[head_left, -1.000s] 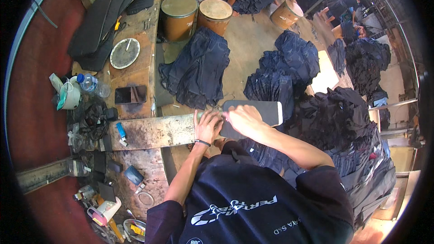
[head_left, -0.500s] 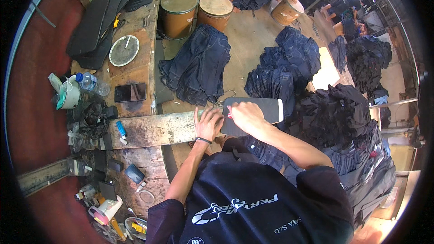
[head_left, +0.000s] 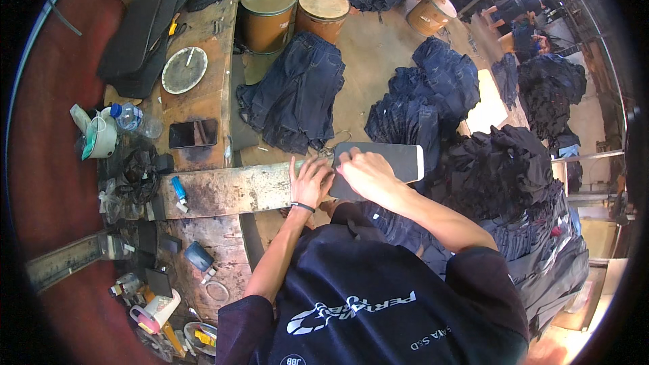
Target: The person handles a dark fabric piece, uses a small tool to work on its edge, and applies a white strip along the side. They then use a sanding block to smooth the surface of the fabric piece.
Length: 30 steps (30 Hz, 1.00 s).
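My left hand [head_left: 311, 182] lies with its fingers stretched out at the end of a worn wooden plank [head_left: 230, 188]. Just right of it, a dark flat board [head_left: 395, 159] with a rounded near-left end and a pale right edge continues the plank's line. Over that board's left part my right hand [head_left: 362, 172] is closed, knuckles up. Whatever its fingers grip is hidden beneath them. The fingertips of the two hands almost meet.
Denim garments [head_left: 297, 94] lie piled beyond the plank, with more denim [head_left: 426, 101] and dark clothing [head_left: 503, 169] at right. Brown drums [head_left: 267, 23] stand behind. The left bench holds a phone [head_left: 193, 134], a round plate [head_left: 176, 74] and a plastic bottle [head_left: 127, 117]. Other people work at the far side.
My right hand has shifted slightly left on the dark board, and the small red bit seen at its fingers is now covered. The left hand stays nearly in place.
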Motion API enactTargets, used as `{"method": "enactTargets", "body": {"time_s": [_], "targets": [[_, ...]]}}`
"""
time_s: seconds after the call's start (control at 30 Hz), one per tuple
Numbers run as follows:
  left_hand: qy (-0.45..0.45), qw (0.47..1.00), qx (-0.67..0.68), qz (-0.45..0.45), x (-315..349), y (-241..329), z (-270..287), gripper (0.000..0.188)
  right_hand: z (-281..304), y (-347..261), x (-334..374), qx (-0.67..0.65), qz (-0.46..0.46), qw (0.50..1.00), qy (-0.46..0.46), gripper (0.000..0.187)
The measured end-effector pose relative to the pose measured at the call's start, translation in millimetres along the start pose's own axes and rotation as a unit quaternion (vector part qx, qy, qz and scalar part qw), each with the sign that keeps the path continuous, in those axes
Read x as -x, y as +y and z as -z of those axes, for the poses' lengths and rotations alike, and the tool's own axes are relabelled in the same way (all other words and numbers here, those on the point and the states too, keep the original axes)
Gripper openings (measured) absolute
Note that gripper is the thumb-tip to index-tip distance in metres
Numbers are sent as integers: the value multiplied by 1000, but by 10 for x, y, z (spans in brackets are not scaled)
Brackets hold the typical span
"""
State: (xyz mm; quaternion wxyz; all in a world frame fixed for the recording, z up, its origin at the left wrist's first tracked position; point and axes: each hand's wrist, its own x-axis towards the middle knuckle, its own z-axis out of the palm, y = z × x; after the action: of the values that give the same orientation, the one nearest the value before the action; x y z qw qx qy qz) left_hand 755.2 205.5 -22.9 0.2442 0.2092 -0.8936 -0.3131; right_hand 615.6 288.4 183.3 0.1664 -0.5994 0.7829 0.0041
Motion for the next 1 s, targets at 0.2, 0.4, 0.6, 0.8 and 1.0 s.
{"method": "enactTargets", "body": {"time_s": [0.2,0.4,0.6,0.8,1.0], "targets": [[3,1000,-3,-5,-17,-7,-5,16,-5,28,-1,-1,48,998,43,34],[-5,1000,10,5,1,-13,-14,21,5,61,-1,-11,0,1000,0,31],[-10,1000,17,4,-6,-11,0,27,2,70,26,17,-17,1000,-12,29],[-21,1000,17,13,-33,-2,21,35,42,16,37,-21,72,993,86,29],[-18,1000,14,20,-47,16,20,44,-78,20,-8,-36,-33,999,-6,30]]}}
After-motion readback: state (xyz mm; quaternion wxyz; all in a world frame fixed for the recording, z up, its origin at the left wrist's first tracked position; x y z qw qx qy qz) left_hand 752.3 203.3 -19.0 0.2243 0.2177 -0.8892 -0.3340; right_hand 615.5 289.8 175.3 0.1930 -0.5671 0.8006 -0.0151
